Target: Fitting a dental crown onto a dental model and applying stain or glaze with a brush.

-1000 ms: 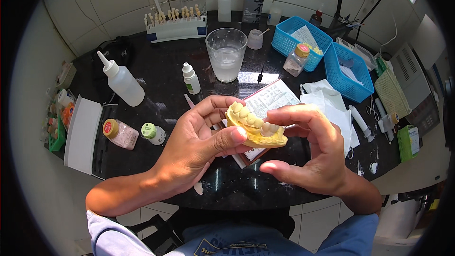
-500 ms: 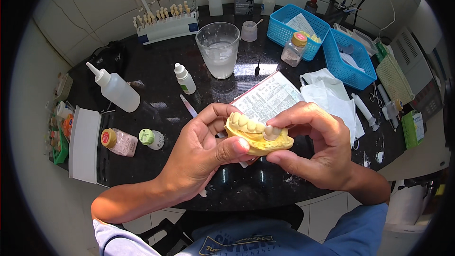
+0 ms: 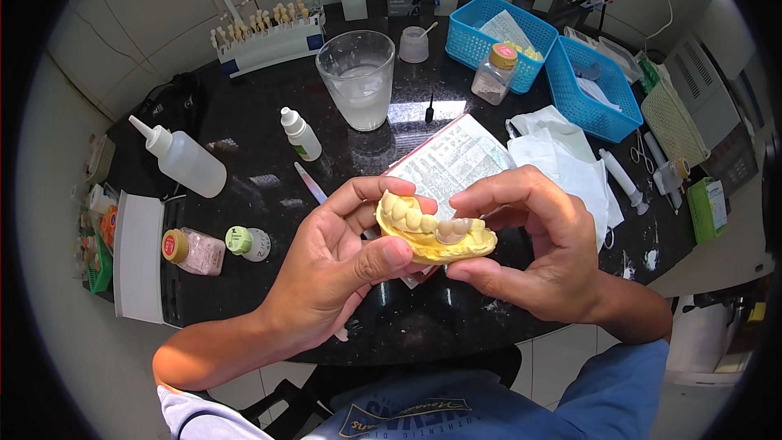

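Both hands hold a yellow plaster tooth model (image 3: 432,232) above the near edge of the black table (image 3: 269,114); the left hand (image 3: 338,265) cups it from the left, thumb pressed along its front edge and fingers curled behind it; the right hand (image 3: 533,248) closes on its right end, fingertips on top and thumb underneath. On the model, a row of yellow teeth runs along the left part, and a paler, greyish tooth sits near the right hand's fingertips.

Beyond the hands lies a printed paper sheet (image 3: 452,159), partly hidden by them; just past the right hand, white tissues (image 3: 558,147) are crumpled on the table.

Further off from the left hand stands a clear glass (image 3: 358,77), holding clear liquid to about half its height; between the glass and the left hand stands a small white dropper bottle (image 3: 301,134); well to the left of the left hand lies a larger squeeze bottle (image 3: 183,159) with a pointed nozzle, on its side. Near the left forearm sit two small jars — one with an orange lid (image 3: 191,248) that holds pinkish powder, one with a green lid (image 3: 248,242) whose contents I cannot tell.

Far beyond the right hand stand two blue baskets (image 3: 590,90); the nearer-left one holds papers, the other some small white items; a jar with a tan lid (image 3: 495,75), holding pale powder, stands against the left basket. At the back, a white rack (image 3: 265,37) carries a row of tooth-shaped samples.
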`<action>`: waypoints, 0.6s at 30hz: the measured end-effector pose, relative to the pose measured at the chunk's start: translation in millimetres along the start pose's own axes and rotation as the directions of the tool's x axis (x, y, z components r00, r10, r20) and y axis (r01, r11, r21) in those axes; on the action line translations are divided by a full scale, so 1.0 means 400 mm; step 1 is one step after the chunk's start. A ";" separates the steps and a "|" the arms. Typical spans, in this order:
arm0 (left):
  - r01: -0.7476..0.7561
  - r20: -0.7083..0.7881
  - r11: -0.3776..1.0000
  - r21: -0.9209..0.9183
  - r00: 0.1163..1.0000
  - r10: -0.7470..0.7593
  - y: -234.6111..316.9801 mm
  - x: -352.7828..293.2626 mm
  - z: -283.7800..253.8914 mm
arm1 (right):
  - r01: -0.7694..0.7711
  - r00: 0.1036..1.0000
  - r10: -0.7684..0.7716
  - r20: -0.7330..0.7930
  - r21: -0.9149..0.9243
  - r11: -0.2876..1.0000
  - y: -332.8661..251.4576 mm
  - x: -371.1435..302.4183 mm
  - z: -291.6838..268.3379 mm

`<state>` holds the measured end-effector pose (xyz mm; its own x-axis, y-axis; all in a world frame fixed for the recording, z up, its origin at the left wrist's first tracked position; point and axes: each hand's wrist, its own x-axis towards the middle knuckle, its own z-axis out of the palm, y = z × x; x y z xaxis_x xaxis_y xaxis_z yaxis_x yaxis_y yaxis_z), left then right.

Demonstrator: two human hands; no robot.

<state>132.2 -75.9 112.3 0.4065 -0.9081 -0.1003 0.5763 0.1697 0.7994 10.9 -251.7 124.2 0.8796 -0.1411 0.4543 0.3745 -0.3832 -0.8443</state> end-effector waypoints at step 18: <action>-0.040 0.066 0.999 -0.008 0.997 0.040 -0.007 0.007 -0.002 | 0.100 0.994 -0.095 0.048 -0.123 0.987 -0.005 -0.003 -0.013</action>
<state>132.3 -78.6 109.5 0.3819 -0.9237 -0.0290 0.5653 0.2087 0.7980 7.6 -255.4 126.9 0.8533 -0.0599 0.5179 0.4216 -0.5051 -0.7530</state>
